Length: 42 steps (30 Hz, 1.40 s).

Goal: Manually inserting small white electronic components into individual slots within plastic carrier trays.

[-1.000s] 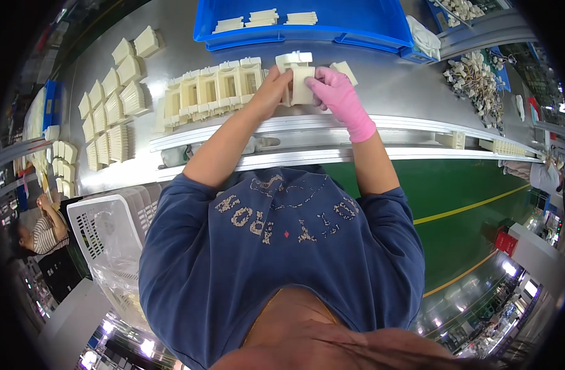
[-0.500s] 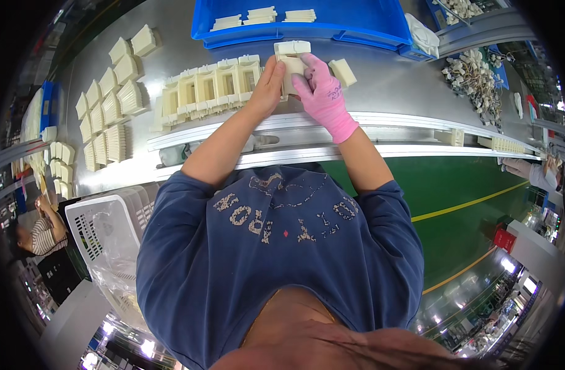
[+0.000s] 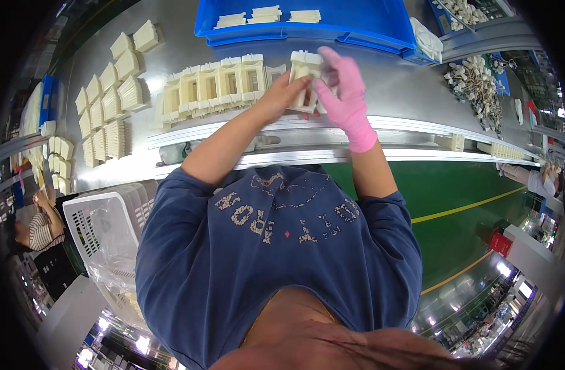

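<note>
My bare left hand (image 3: pixel 281 100) grips a cream plastic housing (image 3: pixel 307 60) above the metal bench, its thumb across the front. The housing is a rectangular frame with an opening in its middle, tilted slightly. At its right edge is my right hand (image 3: pixel 347 92) in a pink glove, thumb and index finger spread apart; the fingers are slightly blurred. Whether the glove touches the housing I cannot tell. Left of my hands stands a row of similar cream housings (image 3: pixel 232 83), side by side. A paler piece (image 3: pixel 275 73) sits at the row's right end, partly behind my left hand.
A blue bin (image 3: pixel 356 38) with cream strips stands at the back. Fan-shaped cream parts (image 3: pixel 112 106) lie in rows on the left. Wired connectors (image 3: pixel 473 86) are heaped on the right. An aluminium rail (image 3: pixel 412 126) edges the bench; a white basket (image 3: pixel 109 206) stands lower left.
Both hands and the held housing have shifted right, and the housing's open frame now shows. My gloved hand has moved off its front to its right side, fingers more spread.
</note>
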### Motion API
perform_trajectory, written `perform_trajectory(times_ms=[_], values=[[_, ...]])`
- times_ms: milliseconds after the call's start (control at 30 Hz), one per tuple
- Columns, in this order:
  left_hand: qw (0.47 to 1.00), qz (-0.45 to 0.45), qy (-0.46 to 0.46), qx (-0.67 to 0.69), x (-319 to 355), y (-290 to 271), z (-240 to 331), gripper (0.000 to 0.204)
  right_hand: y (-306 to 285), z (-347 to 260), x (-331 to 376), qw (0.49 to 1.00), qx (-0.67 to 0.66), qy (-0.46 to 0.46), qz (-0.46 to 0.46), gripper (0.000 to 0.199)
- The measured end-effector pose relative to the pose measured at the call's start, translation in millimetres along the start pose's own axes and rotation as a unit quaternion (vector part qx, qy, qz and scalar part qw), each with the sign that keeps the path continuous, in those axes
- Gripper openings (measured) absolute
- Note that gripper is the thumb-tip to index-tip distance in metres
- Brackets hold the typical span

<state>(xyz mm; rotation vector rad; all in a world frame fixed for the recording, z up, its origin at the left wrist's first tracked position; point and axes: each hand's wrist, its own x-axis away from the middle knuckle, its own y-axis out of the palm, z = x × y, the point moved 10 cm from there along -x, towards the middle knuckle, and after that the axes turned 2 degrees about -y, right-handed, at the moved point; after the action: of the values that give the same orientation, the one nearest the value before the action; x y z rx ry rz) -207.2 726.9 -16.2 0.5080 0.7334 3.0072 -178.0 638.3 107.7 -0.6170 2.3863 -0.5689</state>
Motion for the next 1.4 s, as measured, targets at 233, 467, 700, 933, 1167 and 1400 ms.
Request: perform_trajectory(times_ms=[233, 467, 700, 933, 1167, 1400], values=[[0.914, -0.265, -0.166, -0.257, 32.5, 42.1, 0.7, 0.037, 6.9, -0.8, 25.0, 0.920, -0.290, 0.158, -0.212, 0.061], [0.619, -0.106, 0.119, -0.769, -15.0, -37.6, 44.4, 0.030, -70.5, 88.2, 88.7, 0.884, 0.297, 0.281, -0.226, 0.039], [0.493, -0.216, 0.065, -0.840, -18.4, -24.7, 21.6, 0.034, -27.0, 140.9, 12.6, 0.898, 0.369, 0.185, -0.150, 0.034], [0.926, 0.099, 0.070, -0.358, -16.2, -48.2, 73.8, 0.022, 16.6, 191.4, 8.4, 0.807, 0.417, 0.301, -0.290, 0.037], [0.994, 0.084, -0.065, -0.013, -8.4, -38.0, 11.9, 0.029, -5.8, 123.5, -5.7, 0.950, 0.092, 0.247, -0.170, 0.034], [0.995, 0.061, 0.067, -0.039, 2.9, -2.8, 14.2, 0.032, 49.6, 54.0, 12.3, 0.965, -0.127, 0.199, -0.111, 0.027]])
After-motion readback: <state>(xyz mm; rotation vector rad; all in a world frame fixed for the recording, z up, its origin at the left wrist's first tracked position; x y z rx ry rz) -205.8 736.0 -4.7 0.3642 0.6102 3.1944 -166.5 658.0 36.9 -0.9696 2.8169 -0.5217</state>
